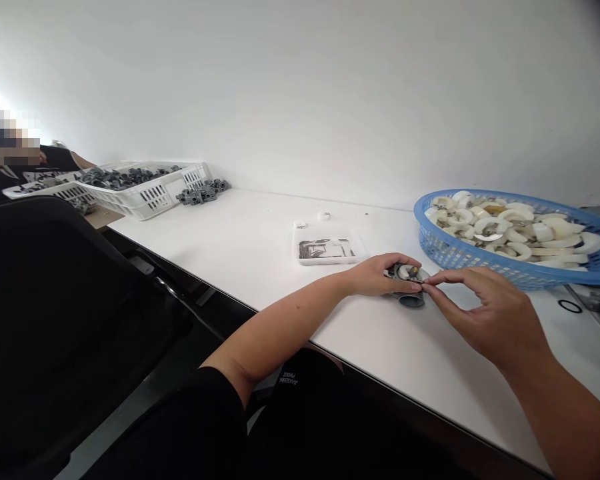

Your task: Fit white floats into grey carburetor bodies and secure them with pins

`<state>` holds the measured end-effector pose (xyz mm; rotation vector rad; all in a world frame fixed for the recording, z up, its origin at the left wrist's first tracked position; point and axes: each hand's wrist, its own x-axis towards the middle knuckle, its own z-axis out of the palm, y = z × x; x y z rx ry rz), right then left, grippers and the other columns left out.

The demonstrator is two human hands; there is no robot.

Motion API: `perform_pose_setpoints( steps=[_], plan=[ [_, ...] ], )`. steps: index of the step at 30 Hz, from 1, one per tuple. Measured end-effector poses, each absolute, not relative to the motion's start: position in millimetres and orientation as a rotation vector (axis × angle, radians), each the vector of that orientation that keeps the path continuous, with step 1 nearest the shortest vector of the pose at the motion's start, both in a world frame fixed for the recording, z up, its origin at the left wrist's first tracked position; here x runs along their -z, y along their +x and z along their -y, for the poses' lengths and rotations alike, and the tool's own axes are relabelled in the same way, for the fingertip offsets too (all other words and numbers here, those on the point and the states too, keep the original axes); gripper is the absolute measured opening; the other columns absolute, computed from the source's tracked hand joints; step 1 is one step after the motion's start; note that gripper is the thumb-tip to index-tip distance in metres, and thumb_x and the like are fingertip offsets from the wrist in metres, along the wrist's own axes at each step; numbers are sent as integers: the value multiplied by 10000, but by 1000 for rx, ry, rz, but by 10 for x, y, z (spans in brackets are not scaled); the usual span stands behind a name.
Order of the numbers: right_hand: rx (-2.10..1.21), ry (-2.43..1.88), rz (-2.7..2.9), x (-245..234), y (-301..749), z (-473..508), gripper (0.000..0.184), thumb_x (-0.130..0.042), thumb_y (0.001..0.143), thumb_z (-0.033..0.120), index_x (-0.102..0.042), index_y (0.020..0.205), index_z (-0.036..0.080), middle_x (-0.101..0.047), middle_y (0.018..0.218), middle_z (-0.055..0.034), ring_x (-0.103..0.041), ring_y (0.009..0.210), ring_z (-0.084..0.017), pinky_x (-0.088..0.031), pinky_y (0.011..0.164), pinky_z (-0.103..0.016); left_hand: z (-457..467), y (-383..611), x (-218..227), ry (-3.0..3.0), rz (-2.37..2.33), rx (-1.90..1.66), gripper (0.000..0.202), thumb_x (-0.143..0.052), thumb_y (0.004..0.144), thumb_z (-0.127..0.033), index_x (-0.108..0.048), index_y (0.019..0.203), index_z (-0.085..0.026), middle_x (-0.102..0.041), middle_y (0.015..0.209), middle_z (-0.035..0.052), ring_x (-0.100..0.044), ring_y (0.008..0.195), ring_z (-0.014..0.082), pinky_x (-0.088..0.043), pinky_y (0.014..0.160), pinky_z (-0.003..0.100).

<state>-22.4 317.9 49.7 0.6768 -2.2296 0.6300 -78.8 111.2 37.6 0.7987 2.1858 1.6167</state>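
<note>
Gripping a grey part in the left hand over the table, pinching seemingly a thin pin against it with the right hand; might drop the pin by slackening that pinch or pushing crookedly

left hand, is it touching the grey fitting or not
Touching: the head view shows the left hand around the grey fitting, its thumb lying against the near side and its fingers curled over the far side.
</note>
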Motion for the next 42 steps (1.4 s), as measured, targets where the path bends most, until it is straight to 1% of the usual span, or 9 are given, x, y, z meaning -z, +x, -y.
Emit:
perform_pose_setpoints(
  steps=[3,8,11,13,16,21,28,35,42],
  plan=[
    [-661,662,2240,-469,-259,-3223,78,-664,882,349,-657,915,279,-722,917,-75,-677,899,-272,-524,761,-385,-1091,-805,-383,817,-2161,-1597,651,-724,809,-535,-561,1360,-229,-564,1387,95,-523,1275,238,-435,1089,389],
    [-679,588,2493,-404,-349,-3315,422,-737,800,505,-657,1166,313,-710,1152,-91,-650,1108,-328,-556,774,-422,-1037,-817,-441,840,-2120,-1553,631,-670,863,-516,-542,1400,-211,-541,1448,92,-509,1316,236,-420,1115,367],
    [-757,487,2651,-401,-301,-3264,653,-651,808,651,-560,1370,331,-606,1383,-101,-555,1291,-375,-557,899,-498,-1024,-796,-483,856,-2106,-1541,577,-642,896,-448,-531,1406,-201,-551,1440,95,-523,1306,227,-423,1109,359],
    [-841,405,2732,-405,-240,-3201,767,-605,804,708,-452,1470,360,-504,1509,-61,-483,1377,-374,-515,1020,-546,-1024,-773,-512,848,-2111,-1534,565,-629,907,-419,-519,1413,-195,-557,1431,97,-527,1298,222,-429,1098,352],
    [-973,318,2803,-395,-185,-3132,869,-612,753,755,-379,1510,398,-454,1556,-7,-451,1407,-382,-499,1062,-580,-1025,-744,-545,858,-2134,-1516,581,-625,907,-425,-508,1424,-185,-576,1395,98,-540,1262,217,-436,1074,340],
    [-1109,317,2761,-346,-227,-3127,820,-618,743,709,-449,1472,374,-539,1479,-41,-497,1360,-419,-510,1048,-604,-1030,-742,-557,873,-2138,-1526,531,-638,902,-413,-549,1380,-199,-586,1381,84,-548,1248,218,-445,1054,337],
    [-1157,300,2725,-316,-255,-3123,759,-656,739,668,-504,1423,376,-554,1458,-55,-509,1341,-435,-520,1039,-600,-1048,-741,-557,809,-2057,-1599,504,-685,879,-358,-585,1341,-183,-613,1354,95,-566,1244,234,-455,1056,351],
    [-1125,324,2735,-361,-244,-3124,857,-685,712,733,-478,1466,382,-513,1506,-37,-484,1357,-457,-491,1049,-648,-1060,-754,-516,833,-2062,-1611,511,-677,881,-370,-578,1345,-180,-583,1407,92,-531,1310,244,-420,1113,360],
    [-1152,284,2768,-388,-235,-3126,815,-686,739,704,-443,1464,421,-508,1511,-28,-460,1395,-403,-511,1050,-565,-1054,-704,-577,859,-2132,-1525,535,-658,888,-424,-543,1380,-246,-545,1455,68,-487,1346,257,-397,1131,406]
  ],
)
